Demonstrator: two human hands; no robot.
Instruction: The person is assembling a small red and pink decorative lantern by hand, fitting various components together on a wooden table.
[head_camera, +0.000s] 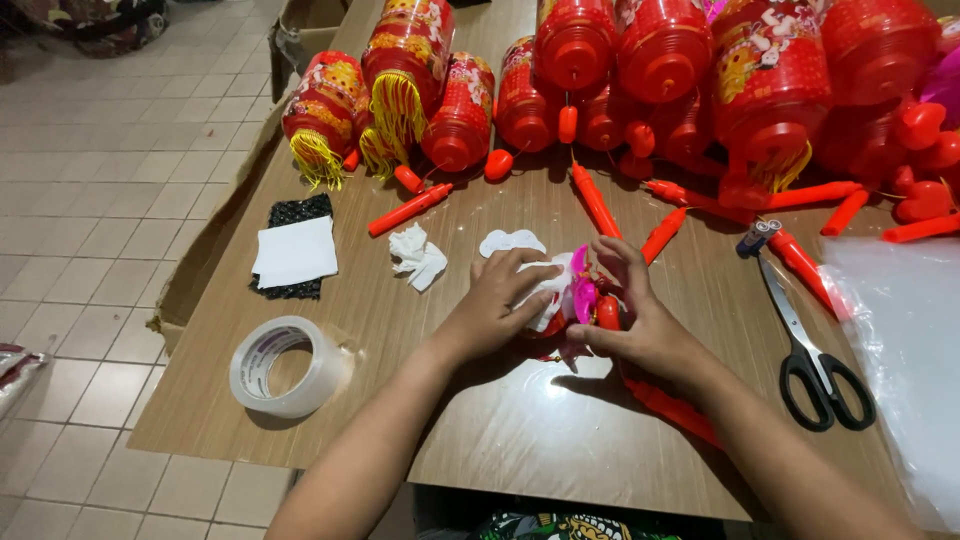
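My left hand and my right hand are closed together around a small lantern piece at the middle of the wooden table. The piece is pink and red, with white tissue pressed against it under my left fingers. A red stick handle runs out from under my right wrist toward the table's near edge. Two crumpled bits of white tissue lie just beyond my left hand.
Several red lanterns with yellow tassels and red stick handles crowd the far side. Black-handled scissors and clear plastic lie right. A tape roll and white paper on black mesh lie left. Tiled floor beyond.
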